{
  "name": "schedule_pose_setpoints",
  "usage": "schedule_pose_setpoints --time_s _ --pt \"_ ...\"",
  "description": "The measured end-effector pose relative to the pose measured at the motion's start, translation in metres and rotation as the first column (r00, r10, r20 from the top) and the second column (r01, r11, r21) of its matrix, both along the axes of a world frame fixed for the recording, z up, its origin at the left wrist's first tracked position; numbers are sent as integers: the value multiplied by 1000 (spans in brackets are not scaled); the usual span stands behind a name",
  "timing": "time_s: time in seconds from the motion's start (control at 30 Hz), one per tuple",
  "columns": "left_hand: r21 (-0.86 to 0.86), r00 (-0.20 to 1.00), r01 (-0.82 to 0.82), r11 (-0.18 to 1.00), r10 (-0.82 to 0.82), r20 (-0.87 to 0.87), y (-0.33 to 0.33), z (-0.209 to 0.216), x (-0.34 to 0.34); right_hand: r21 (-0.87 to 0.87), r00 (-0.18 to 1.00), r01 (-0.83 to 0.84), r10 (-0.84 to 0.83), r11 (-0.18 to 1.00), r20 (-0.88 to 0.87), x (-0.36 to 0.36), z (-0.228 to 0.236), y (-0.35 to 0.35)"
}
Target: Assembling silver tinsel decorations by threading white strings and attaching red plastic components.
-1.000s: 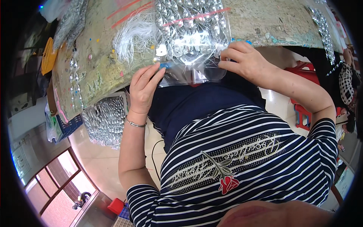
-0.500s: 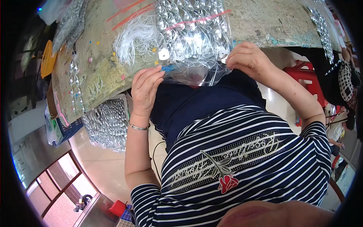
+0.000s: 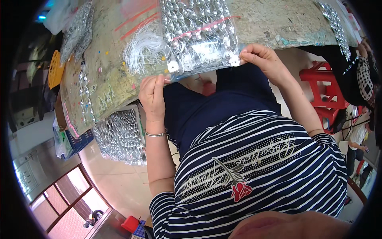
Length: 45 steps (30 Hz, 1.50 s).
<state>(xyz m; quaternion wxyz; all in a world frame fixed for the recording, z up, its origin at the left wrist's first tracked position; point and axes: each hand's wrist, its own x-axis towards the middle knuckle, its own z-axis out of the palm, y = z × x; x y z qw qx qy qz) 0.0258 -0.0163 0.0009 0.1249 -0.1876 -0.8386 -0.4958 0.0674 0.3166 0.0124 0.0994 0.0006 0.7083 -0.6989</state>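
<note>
A clear plastic bag (image 3: 181, 75) lies at the near edge of the worktable, with rows of silver twisted strips (image 3: 195, 24) inside it. My left hand (image 3: 152, 97) pinches the bag's near left corner between thumb and fingers. At the near right corner, my right hand (image 3: 264, 61) grips the bag's edge with thumb and forefinger. The bag's near end looks folded up between both hands. Flat white tabs end the strips close to that fold. A red line crosses the strips. Left of the bag, a tangle of white thread (image 3: 140, 49) rests on the table.
The stained worktable (image 3: 278, 24) spans the far side. More silver strips hang at its left edge (image 3: 82, 91) and far right (image 3: 336, 30). A bundle of silver strips (image 3: 119, 135) hangs below the table at left. A red stool (image 3: 324, 89) and another person's checkered sleeve (image 3: 365, 81) are at right.
The bag's near end, which hung loose over the table edge, is now folded up toward the strips. Both hands have turned, and my left hand's fingers have curled in.
</note>
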Motion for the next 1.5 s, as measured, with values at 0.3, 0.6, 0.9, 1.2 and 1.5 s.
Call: schedule_pose_setpoints --time_s 0.3,0.6,0.9,1.2,1.5 --pt "-291 1000 -18 956 16 -10 10 10 -15 -103 983 180 -178 978 37 5 -12 -8" --pt "-315 986 -31 949 -24 -168 11 25 -8 3 978 199 -198 980 -58 7 -9 -12" --pt "59 993 53 997 -59 105 14 19 -8 -115 968 229 -239 967 -81 7 -6 -12" --pt "-136 872 -46 990 106 479 36 34 -16 -41 953 301 -300 953 41 3 -15 -7" --pt "-2 779 -199 980 159 607 36 24 -19 278 960 277 -273 920 -54 -3 -14 -9"
